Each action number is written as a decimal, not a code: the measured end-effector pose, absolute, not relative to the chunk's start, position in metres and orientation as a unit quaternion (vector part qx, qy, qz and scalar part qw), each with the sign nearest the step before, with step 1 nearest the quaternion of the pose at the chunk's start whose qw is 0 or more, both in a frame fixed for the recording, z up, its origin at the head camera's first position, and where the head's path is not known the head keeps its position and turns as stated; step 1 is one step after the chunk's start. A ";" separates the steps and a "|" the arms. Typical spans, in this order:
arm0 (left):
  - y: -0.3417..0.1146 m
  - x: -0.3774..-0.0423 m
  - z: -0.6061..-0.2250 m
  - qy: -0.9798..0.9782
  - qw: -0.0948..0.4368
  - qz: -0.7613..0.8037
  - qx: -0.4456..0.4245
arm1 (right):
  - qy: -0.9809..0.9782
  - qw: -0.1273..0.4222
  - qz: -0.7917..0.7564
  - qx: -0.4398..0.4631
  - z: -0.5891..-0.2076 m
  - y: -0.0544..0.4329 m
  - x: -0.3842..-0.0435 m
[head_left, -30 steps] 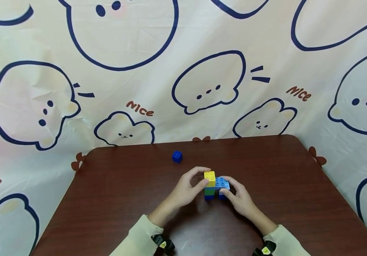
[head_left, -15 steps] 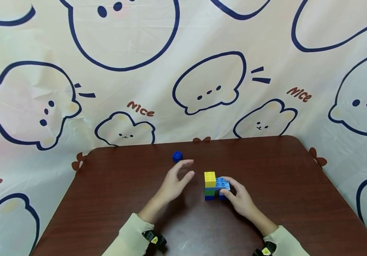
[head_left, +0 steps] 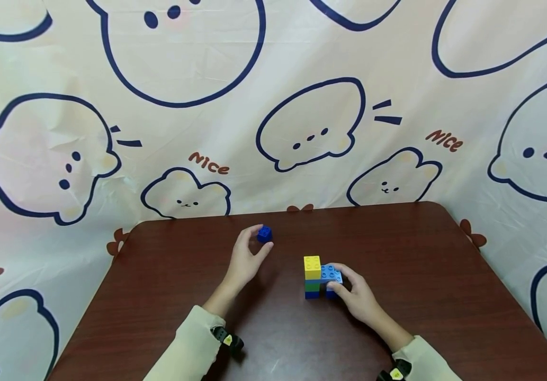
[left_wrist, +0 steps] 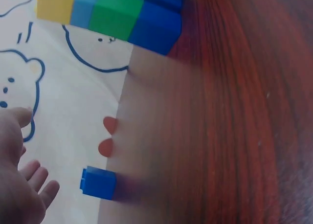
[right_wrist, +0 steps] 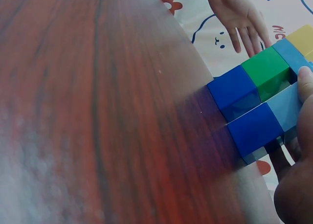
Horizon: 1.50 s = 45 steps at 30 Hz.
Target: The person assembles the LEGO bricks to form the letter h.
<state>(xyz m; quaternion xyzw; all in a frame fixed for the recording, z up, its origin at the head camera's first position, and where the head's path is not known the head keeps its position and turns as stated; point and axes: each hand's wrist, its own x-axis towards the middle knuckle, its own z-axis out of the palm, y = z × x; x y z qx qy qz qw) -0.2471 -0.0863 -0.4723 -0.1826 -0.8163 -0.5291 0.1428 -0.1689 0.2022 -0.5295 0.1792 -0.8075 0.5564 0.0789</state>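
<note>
Near the table's far side sits a small blue building block [head_left: 265, 234], studs up. My left hand [head_left: 244, 260] reaches around it, thumb and index finger parted on either side; the left wrist view shows a gap between these fingers and the blue block [left_wrist: 99, 183]. My right hand [head_left: 360, 296] pinches the right end of a built block structure standing on the table. Its light blue block [head_left: 331, 272] spans two legs. A yellow block [head_left: 312, 267] tops the left leg, with a green block [right_wrist: 265, 73] and a dark blue block [right_wrist: 234, 91] lower down.
The brown wooden table [head_left: 159, 307] has rounded far corners. Behind and beside it hangs a pale sheet [head_left: 235, 132] printed with cartoon outlines. A dark strap with a small camera [head_left: 227, 338] is worn on each wrist.
My left hand has let go of the yellow block and moved left and away to the lone blue block. The right hand keeps its hold, and the structure stays in place.
</note>
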 end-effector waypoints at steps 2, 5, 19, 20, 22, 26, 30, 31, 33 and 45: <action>-0.087 -0.252 -0.474 -0.820 0.141 -0.529 -0.163 | -0.804 0.078 0.561 0.180 -0.529 0.203 -0.169; -0.086 -0.258 -0.476 -0.831 0.134 -0.524 -0.133 | -0.799 0.079 0.568 0.183 -0.529 0.203 -0.168; -0.072 -0.280 -0.484 -0.871 0.095 -0.482 -0.030 | -0.796 0.074 0.572 0.183 -0.530 0.204 -0.169; -0.071 -0.281 -0.485 -0.871 0.094 -0.481 -0.026 | -0.797 0.074 0.571 0.183 -0.529 0.203 -0.168; -0.070 -0.283 -0.489 -0.873 0.092 -0.479 -0.018 | -0.798 0.075 0.570 0.181 -0.529 0.204 -0.168; -0.068 -0.286 -0.497 -0.878 0.088 -0.470 -0.003 | -0.801 0.075 0.567 0.180 -0.529 0.204 -0.168; -0.067 -0.289 -0.503 -0.881 0.092 -0.464 0.005 | -0.801 0.076 0.566 0.181 -0.530 0.204 -0.168; -0.067 -0.289 -0.504 -0.881 0.093 -0.464 0.008 | -0.801 0.076 0.566 0.181 -0.530 0.204 -0.168; -0.067 -0.291 -0.506 -0.880 0.097 -0.464 0.014 | -0.801 0.075 0.566 0.181 -0.530 0.204 -0.168; -0.066 -0.296 -0.513 -0.874 0.121 -0.469 0.043 | -0.804 0.076 0.563 0.175 -0.531 0.204 -0.168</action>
